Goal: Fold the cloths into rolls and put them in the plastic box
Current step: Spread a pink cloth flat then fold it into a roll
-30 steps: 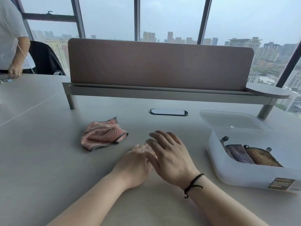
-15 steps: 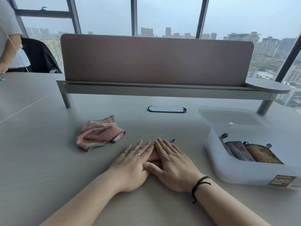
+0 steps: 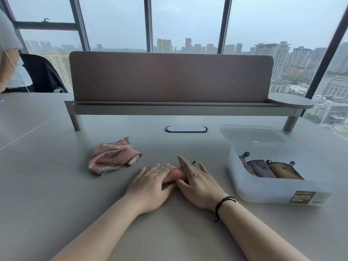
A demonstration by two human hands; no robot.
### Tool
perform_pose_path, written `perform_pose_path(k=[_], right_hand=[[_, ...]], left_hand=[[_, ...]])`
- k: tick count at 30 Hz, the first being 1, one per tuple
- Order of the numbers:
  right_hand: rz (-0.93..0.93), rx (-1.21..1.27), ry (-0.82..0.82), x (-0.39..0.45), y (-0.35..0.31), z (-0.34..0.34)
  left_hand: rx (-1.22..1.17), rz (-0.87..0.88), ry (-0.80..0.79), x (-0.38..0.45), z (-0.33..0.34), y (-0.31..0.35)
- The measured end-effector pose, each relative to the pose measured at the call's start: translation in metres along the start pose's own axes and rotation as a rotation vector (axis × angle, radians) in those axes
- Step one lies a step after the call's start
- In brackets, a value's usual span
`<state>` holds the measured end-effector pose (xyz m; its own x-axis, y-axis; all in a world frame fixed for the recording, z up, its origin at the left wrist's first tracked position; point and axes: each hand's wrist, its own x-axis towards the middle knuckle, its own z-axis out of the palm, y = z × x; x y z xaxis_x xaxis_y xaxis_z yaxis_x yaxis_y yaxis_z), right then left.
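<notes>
plastic box point(image 3: 263, 187) label point(image 3: 302, 197) reads "plastic"; smaller lines unreadable.

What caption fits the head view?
Both hands press a pink roll on the table, box at right.

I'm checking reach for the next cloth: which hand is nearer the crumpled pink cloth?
Left. The left hand lies just right of and nearer than the crumpled pink cloth; the right hand sits farther right, toward the plastic box.
</notes>
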<state>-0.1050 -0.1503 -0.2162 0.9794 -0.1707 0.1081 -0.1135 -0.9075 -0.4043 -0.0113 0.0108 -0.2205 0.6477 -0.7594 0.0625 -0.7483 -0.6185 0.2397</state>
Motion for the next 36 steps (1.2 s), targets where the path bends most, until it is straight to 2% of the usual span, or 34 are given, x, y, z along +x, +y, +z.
perform_pose_path(k=[4,8,10,13,17,19,26,30,33,36], right_hand=[[0.010,0.004,0.056,-0.010,-0.003,-0.002],[-0.026,-0.011,0.215,-0.018,-0.003,-0.002],[0.000,0.077,0.283,-0.023,-0.005,-0.008],[0.063,0.411,0.317,-0.030,-0.011,-0.035],[0.047,0.879,0.310,-0.040,-0.026,-0.091],[0.043,1.047,0.286,-0.044,-0.028,-0.113],[0.257,1.192,0.122,-0.055,0.024,-0.171],[0.386,1.102,0.201,-0.058,0.067,-0.197],[0.487,1.026,0.223,-0.055,0.098,-0.198],[0.557,0.955,0.130,-0.050,0.121,-0.186]], left_hand=[[-0.016,0.008,0.087,-0.009,-0.004,0.003],[-0.061,-0.014,0.146,-0.019,-0.014,0.007],[-0.192,-0.007,0.144,-0.023,-0.020,0.005],[-0.436,0.019,0.139,-0.027,-0.031,0.011],[-0.979,0.052,0.033,-0.032,-0.059,0.046],[-1.173,0.053,-0.046,-0.029,-0.069,0.068],[-1.432,-0.032,-0.081,0.014,-0.081,0.154],[-1.378,-0.096,-0.113,0.051,-0.082,0.185],[-1.191,-0.159,-0.015,0.075,-0.077,0.190],[-0.987,-0.168,0.101,0.091,-0.068,0.185]])
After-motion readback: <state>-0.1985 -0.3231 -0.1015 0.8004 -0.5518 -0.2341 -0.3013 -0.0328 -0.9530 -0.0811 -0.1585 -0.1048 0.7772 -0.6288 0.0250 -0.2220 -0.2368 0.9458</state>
